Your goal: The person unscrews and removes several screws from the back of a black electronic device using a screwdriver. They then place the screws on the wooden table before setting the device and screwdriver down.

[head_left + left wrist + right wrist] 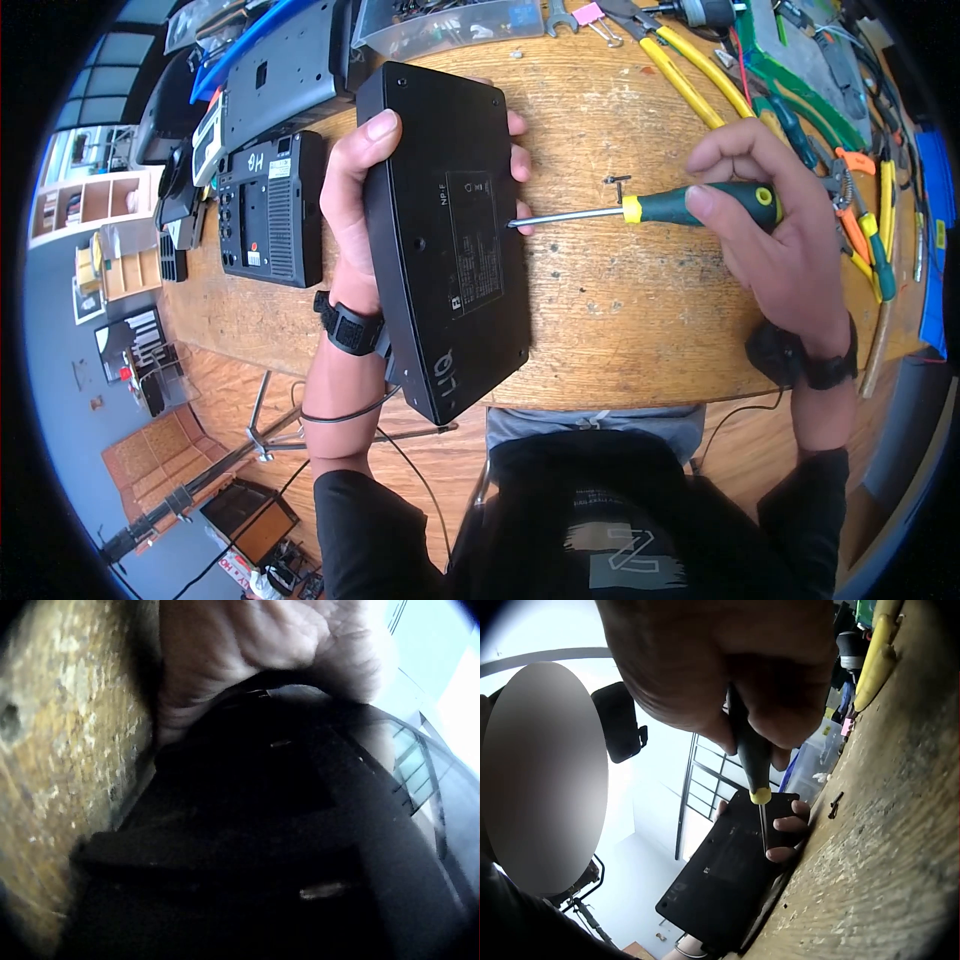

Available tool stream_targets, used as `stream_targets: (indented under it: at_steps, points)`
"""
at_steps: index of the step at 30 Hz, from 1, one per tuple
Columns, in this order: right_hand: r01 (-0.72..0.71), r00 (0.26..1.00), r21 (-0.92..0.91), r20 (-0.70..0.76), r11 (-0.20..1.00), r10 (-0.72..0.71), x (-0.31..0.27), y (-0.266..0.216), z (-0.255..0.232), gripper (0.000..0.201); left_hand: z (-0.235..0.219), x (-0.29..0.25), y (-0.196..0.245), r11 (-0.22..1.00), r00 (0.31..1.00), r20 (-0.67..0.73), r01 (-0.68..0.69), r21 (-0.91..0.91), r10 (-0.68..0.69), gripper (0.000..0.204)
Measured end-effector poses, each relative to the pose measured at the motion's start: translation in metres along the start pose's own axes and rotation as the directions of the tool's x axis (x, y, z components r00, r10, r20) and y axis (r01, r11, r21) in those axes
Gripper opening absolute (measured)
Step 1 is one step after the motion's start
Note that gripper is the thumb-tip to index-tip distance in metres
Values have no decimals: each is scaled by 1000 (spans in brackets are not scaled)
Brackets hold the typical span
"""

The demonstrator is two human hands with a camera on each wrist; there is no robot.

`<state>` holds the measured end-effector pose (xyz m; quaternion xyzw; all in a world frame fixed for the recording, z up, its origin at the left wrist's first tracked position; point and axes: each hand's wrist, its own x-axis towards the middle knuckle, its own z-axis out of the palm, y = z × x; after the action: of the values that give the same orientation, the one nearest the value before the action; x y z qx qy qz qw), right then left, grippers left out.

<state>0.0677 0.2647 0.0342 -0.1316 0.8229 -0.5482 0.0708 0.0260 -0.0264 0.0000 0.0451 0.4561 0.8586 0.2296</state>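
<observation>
Head, unlike left wrist: screwdriver (665, 206)

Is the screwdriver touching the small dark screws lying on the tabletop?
Apart. The right wrist view shows the screwdriver well left of the small dark screws, with left fingertips and bare wood between them.

Screwdriver (708, 205) handle: dark green (with yellow accents).
</observation>
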Motion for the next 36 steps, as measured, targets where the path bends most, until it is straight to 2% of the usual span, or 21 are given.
stream_targets:
  at_steps: [3,5,6,8,11,13,16,19,20,23,24,27,30,33,36]
  points:
    - [-16,998,78,-58,997,21,3,5,0,21,-2,0,-1,1000,1000,26,-1,-19,1,85]
    - [-61,991,211,-107,976,85,4,3,-6,23,-2,1,-3,999,998,55,-10,-35,12,85]
    - [31,985,316,-168,948,24,5,8,-12,33,-1,0,-3,999,999,42,-5,-40,7,84]
    - [170,981,531,-169,830,-93,9,8,-14,40,0,1,-1,999,999,41,5,-52,-3,81]
    - [8,997,485,-68,875,29,5,3,-18,34,1,0,-1,998,1000,17,-10,-57,11,80]
    - [-212,977,283,45,935,207,5,-6,-16,24,3,-1,-1,999,1000,15,-18,-47,19,80]
    - [-198,978,76,-58,977,203,14,7,-2,21,4,-2,-1,999,1000,1,-27,-34,27,79]
    - [4,998,-131,-54,991,-11,21,27,10,20,8,-1,0,997,999,-17,-33,-73,32,71]
    - [-61,998,-186,2,981,63,21,21,11,20,9,-1,1,997,999,-18,-34,-71,33,70]
    - [86,994,-275,86,958,-64,23,20,18,19,9,-3,1,997,999,-22,-38,-65,37,69]
    - [50,993,-297,120,954,-15,24,14,17,20,8,-3,1,997,999,-19,-36,-62,35,68]
    - [174,984,-286,79,942,-158,27,26,24,22,8,-5,0,998,999,-32,-31,-53,29,68]
    - [164,984,-342,116,925,-131,27,24,25,24,9,-6,0,998,999,-36,-28,-53,26,67]
    - [73,989,-387,145,919,-17,29,20,23,23,8,-6,-1,998,999,-38,-29,-55,27,66]
    - [37,990,-383,142,923,19,30,16,22,23,8,-5,-1,999,999,-33,-34,-42,32,66]
